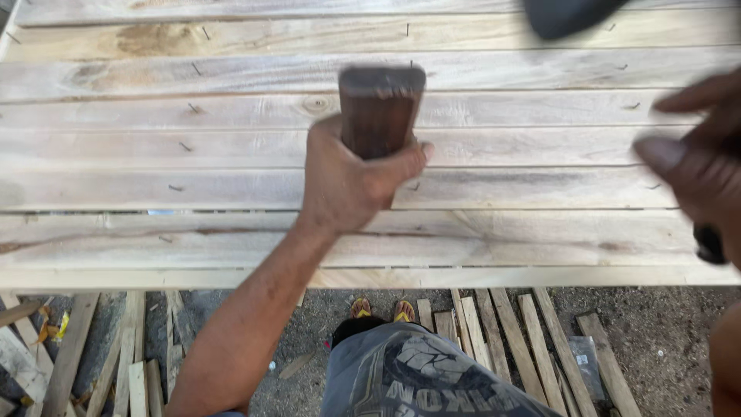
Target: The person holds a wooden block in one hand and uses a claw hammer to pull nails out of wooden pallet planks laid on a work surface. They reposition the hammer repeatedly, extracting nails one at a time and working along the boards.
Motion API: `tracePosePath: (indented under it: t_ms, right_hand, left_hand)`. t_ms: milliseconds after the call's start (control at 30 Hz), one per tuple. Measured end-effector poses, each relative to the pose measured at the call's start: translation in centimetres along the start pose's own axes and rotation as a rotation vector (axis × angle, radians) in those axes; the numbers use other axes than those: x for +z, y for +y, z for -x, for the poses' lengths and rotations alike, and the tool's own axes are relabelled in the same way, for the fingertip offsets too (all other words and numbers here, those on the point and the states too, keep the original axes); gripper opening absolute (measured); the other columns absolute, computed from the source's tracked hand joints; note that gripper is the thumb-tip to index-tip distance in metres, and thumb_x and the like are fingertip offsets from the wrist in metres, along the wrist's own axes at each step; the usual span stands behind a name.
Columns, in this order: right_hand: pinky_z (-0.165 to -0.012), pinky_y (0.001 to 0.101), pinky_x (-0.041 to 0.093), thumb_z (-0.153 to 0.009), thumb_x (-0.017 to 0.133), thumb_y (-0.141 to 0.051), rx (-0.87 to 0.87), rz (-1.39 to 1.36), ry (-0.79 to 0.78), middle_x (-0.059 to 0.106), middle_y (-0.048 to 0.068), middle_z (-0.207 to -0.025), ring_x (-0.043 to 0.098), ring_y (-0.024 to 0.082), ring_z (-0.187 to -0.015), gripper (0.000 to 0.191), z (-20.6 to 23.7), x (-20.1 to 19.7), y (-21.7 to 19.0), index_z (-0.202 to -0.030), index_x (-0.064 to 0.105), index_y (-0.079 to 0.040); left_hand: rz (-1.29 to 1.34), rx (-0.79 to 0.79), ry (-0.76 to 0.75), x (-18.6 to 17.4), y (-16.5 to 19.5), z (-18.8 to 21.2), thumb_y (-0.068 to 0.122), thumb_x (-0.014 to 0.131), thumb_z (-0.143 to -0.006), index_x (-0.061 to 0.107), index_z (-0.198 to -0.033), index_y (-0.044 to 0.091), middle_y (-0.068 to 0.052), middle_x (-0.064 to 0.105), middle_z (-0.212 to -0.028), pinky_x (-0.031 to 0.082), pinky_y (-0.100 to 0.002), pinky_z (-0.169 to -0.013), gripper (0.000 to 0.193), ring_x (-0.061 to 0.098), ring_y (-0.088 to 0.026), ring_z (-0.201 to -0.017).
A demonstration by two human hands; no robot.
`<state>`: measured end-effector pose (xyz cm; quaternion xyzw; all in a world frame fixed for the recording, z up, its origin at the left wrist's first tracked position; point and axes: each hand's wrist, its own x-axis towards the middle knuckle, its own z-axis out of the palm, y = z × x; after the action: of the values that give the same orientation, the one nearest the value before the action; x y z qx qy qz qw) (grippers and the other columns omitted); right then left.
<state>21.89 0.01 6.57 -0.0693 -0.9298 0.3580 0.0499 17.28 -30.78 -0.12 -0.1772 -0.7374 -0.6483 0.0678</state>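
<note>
Left hand (347, 181) over the middle of the bench (154, 255), fingers (405, 162) wrapped tight round a dark brown wooden block (380, 108). Block upright above the fist, broad flat end uppermost, lower part hidden inside the grip, thumb across the side facing the camera. Forearm running down and to the left, past the near edge of the bench.

Right hand (698, 166) at the far right edge of the bench, blurred. One finger pointing left along the top, a thumb tip below it, also toward the left. Something small and dark (708, 243) showing under the palm; whether the fingers close on it, cannot tell.

Bench made of pale, rough planks laid side by side, lengthwise left to right. Small nails (176, 188) standing part-driven or bent, scattered over the planks left of the block, a few more to its right. A knot (315, 103) in the plank just left of the block. A dark blurred shape (567, 15) at the top edge, right of the block, out of focus and not identifiable.

Below the near edge of the bench: gravel ground (664, 340), loose wooden slats (532, 340) lying to the right, more slats (123, 363) to the left. Two feet in orange-strapped sandals (382, 310) on the ground right beneath the block's position, and grey printed shorts (417, 374) lower in view.
</note>
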Motion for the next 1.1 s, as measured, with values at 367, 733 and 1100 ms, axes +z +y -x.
tracePosePath:
  t_ms: [367,733,1100]
  right_hand:
    - [-0.051,0.0287,0.052,-0.099,0.069,-0.018,-0.661,0.180,-0.016,0.060,0.003,-0.070,0.062,0.010,-0.062,0.020,0.8,-1.6,-8.5,-0.106,0.062,-0.001]
    - [-0.060,0.0355,0.055,-0.104,0.063,-0.022,-0.402,0.242,-0.001,0.057,0.007,-0.074,0.060,0.016,-0.065,0.022,-1.8,-0.1,-7.1,-0.113,0.060,-0.001]
    - [-0.043,0.0325,0.046,-0.104,0.065,-0.020,-0.393,0.249,-0.050,0.052,0.007,-0.065,0.053,0.014,-0.051,0.017,-1.2,0.6,-5.8,-0.101,0.061,-0.004]
  left_hand:
    - [0.193,-0.052,0.052,-0.2,-0.1,0.8,0.019,0.081,-0.074,0.068,-0.072,0.010,0.000,0.064,-0.060,0.051,-0.029,-0.043,0.015,0.060,-0.011,-0.047]
    - [0.215,-0.074,0.014,-0.4,-0.3,0.9,0.015,0.077,-0.078,0.066,-0.069,0.012,0.003,0.062,-0.060,0.047,-0.027,-0.047,0.015,0.058,-0.006,-0.053]
    - [0.094,-0.113,-0.013,0.0,-0.5,0.7,0.017,0.076,-0.075,0.061,-0.065,0.012,0.004,0.057,-0.054,0.045,-0.028,-0.039,0.018,0.054,-0.007,-0.043]
